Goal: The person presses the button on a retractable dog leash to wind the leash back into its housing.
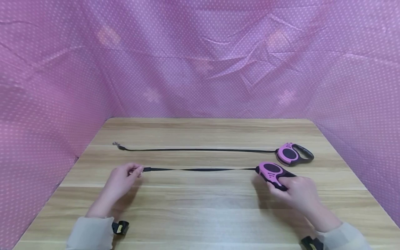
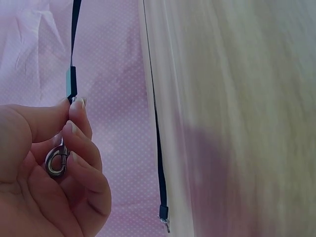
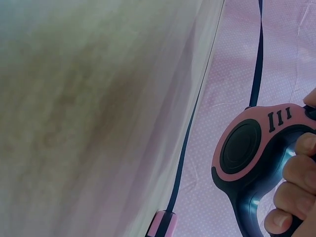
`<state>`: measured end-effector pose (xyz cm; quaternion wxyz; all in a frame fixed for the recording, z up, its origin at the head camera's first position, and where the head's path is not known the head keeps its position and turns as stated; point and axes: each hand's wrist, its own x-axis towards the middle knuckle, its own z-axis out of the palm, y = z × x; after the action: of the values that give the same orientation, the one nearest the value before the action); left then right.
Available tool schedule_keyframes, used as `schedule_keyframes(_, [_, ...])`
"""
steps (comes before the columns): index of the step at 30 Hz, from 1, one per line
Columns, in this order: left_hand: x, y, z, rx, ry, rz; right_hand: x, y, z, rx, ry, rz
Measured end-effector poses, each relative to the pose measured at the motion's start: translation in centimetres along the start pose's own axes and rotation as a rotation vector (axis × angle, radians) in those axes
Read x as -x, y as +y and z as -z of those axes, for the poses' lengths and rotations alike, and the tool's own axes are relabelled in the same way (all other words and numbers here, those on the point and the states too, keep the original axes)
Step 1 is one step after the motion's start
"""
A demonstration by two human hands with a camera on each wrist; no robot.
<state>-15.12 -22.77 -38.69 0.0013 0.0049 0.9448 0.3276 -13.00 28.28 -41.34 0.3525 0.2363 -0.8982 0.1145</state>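
1. The near leash (image 1: 200,169) spans the person's two hands, seemingly raised off the surface (image 1: 200,215), judging by the shadows under the hands. It runs nearly straight, probably because its ends are held well apart.
2. The left hand (image 1: 123,178) has its grip clamped on the metal clip (image 2: 50,163): thumb and forefinger pinch the upper end, beside the strap, likely to steady it.
3. The right hand (image 1: 297,192) has its grip clamped round the handle (image 3: 247,210) of the pink-and-black case (image 1: 269,170), a hold that probably suits the looped shape.
4. Beyond it, the far leash (image 1: 200,150) lies on the surface, clip to the left and case to the right, perhaps laid lengthwise to avoid tangles.
5. Both straps are black and flat; the near one twists, looking thin, then wide. The rounded case looks like hard plastic, with a dark disc; the clip is shiny and curved.
6. The surface shows pale wood grain; creased pink dotted cloth (image 1: 200,83) hangs around it.
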Motion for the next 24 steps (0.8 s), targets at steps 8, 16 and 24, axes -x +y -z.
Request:
schedule_keyframes(8, [-0.1, 0.5, -0.5, 0.013, 0.001, -0.007, -0.3, -0.4, -0.4, -0.012, 0.027, 0.012])
schedule_keyframes(16, [-0.1, 1.0, -1.1, 0.030, -0.007, -0.011, -0.5, -0.5, -0.9, -0.009, 0.031, 0.032])
schedule_keyframes(24, [-0.2, 1.4, -1.5, 0.050, -0.020, -0.002, -0.8, -0.8, -0.9, -0.022, 0.006, 0.045])
